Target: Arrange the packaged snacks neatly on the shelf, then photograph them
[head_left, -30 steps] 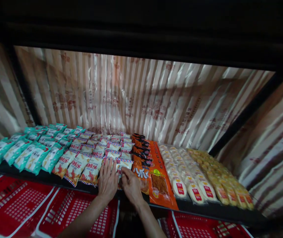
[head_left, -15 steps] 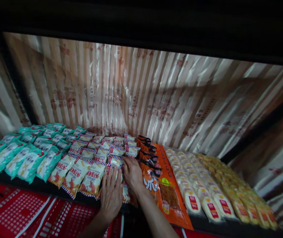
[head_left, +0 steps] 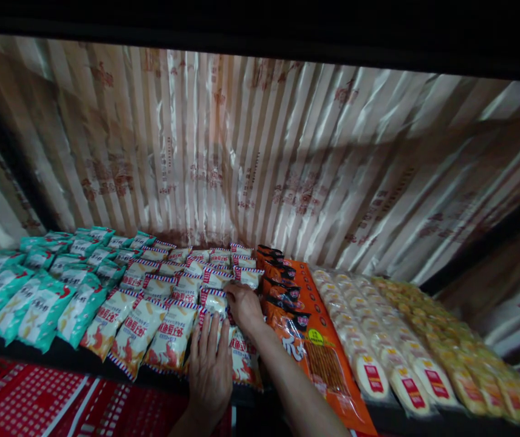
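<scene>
Rows of white-and-orange snack bags [head_left: 171, 337] with striped red-and-blue edges lie on a black shelf. My left hand [head_left: 211, 370] rests flat, fingers stretched out, over a bag in the front row; that bag is mostly covered. Just behind and to the right, my right hand [head_left: 244, 306] has its fingers bent and closed at the edge of another snack bag [head_left: 214, 301] in the second row. Its fingertips are partly hidden. Right of my left hand, one more front-row bag [head_left: 244, 361] shows beneath my right wrist.
Teal snack bags [head_left: 41, 309] fill the left of the shelf. Orange packs of stick snacks [head_left: 328, 364], round white packaged cakes [head_left: 372, 376] and yellowish packaged pastries [head_left: 469, 388] stand to the right. Red plastic baskets [head_left: 18, 394] sit below the shelf's front edge. Striped sheeting [head_left: 251, 152] hangs behind.
The view has come slightly closer and tilted down. My left hand has slid back toward the shelf's front edge, showing more of the bags; my right hand stays at the second-row bag.
</scene>
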`<state>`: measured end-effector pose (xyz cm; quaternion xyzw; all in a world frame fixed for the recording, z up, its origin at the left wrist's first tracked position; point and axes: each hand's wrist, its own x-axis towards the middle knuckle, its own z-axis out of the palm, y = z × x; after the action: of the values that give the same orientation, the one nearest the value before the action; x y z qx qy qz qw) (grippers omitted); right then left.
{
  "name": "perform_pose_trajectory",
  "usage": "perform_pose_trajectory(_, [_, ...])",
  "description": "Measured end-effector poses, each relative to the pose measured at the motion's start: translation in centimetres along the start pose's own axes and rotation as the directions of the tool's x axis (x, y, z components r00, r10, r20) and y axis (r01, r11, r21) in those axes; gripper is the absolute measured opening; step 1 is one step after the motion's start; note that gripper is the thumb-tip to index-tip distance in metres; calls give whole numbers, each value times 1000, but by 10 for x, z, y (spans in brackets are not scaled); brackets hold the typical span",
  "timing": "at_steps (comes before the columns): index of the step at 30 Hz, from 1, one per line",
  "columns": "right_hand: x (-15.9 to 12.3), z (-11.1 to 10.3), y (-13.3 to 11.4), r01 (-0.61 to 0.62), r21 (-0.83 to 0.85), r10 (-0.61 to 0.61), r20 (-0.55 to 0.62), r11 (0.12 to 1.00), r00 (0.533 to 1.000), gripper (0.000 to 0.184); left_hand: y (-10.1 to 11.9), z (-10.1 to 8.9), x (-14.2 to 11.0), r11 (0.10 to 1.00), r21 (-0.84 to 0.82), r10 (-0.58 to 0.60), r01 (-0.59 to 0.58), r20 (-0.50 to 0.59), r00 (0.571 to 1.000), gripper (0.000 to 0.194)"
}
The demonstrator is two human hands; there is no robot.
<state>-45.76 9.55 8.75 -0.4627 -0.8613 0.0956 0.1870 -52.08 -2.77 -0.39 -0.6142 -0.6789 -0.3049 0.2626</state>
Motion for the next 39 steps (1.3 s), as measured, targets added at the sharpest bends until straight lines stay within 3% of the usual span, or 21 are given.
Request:
perform_pose_trajectory(10, [0, -1, 1, 78, 39, -78, 14, 996, 997, 27, 0, 2, -1, 1000, -25, -7, 6, -3, 1000, 52])
perform_pose_trajectory(18, [9, -5, -1, 20, 88, -15, -58, 996, 998, 33, 1, 2, -1, 1000, 1, 12, -12, -2, 1000, 52])
perform_pose_trajectory(25, [33, 5, 0, -5, 109, 10, -44, 994, 999, 36, 0, 4, -2, 999, -32, 6, -6, -20, 1000, 53])
perform_pose_trajectory(32, [35, 14, 2, 23, 136, -20, -25, 990, 999, 39, 4, 1, 1, 999, -43, -16, 13, -73, 997, 46])
perform_pose_trajectory(39, [16, -6, -2, 27, 139, -16, -81, 990, 997, 38, 1, 0, -1, 999, -9, 34, -34, -36, 999, 52])
